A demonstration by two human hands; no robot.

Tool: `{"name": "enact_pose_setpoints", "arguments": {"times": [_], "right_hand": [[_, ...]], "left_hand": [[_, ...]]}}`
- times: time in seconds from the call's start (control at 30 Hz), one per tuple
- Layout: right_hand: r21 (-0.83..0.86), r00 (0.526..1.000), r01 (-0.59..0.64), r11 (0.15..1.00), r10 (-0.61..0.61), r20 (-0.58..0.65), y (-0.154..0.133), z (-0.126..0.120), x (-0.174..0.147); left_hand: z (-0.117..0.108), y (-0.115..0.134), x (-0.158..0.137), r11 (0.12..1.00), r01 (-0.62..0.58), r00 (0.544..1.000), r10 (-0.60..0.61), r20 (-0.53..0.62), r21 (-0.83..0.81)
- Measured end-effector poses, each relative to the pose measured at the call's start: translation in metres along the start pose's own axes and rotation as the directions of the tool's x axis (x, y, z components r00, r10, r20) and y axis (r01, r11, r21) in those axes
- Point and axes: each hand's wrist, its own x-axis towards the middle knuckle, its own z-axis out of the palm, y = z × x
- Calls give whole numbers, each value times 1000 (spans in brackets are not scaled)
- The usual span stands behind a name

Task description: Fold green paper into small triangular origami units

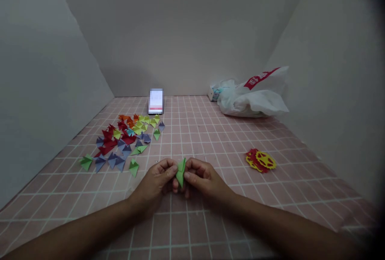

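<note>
we pinch a small folded green paper piece [181, 171] between both hands, left hand [157, 184] and right hand [202, 179] closed on its sides at equal reach, its long axis upright just above the pink-tiled counter [210, 140].

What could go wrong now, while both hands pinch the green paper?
1. The left hand and right hand pinch the small green paper from both sides; it may crease wrongly or tear.
2. The pile of folded papers lies close to the left forearm; a sweep might scatter it.
</note>
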Motion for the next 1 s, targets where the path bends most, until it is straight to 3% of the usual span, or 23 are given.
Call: {"name": "enact_pose_setpoints", "arguments": {"times": [0.13, 0.43, 0.63, 0.7, 0.77, 0.87, 1.0], "right_hand": [[-129, 996, 8, 992, -19, -86, -9, 4, -2], [-329, 978, 84, 940, -142, -154, -4, 4, -3], [-220, 990, 63, 973, -88, -108, 1, 3, -1], [-271, 987, 87, 959, -120, -106, 0, 4, -2], [-421, 970, 146, 895, -213, -117, -3, 5, -4], [-673, 916, 235, 701, -391, -87, -5, 6, -8], [-810, 842, 321, 491, -539, 6, -5, 6, -10]], "left_hand": [[2, 5, -3, 985, -60, 996, 70, -56, 160], [3, 9, -6, 931, -161, 982, 185, -43, 328], [4, 9, -8, 899, -190, 979, 204, 6, 394], [6, 9, -9, 906, -201, 975, 223, -17, 372], [7, 9, -10, 903, -233, 965, 260, -26, 362], [8, 8, -11, 863, -285, 952, 304, 22, 418], [5, 5, -13, 801, -337, 934, 350, 70, 494]]}}
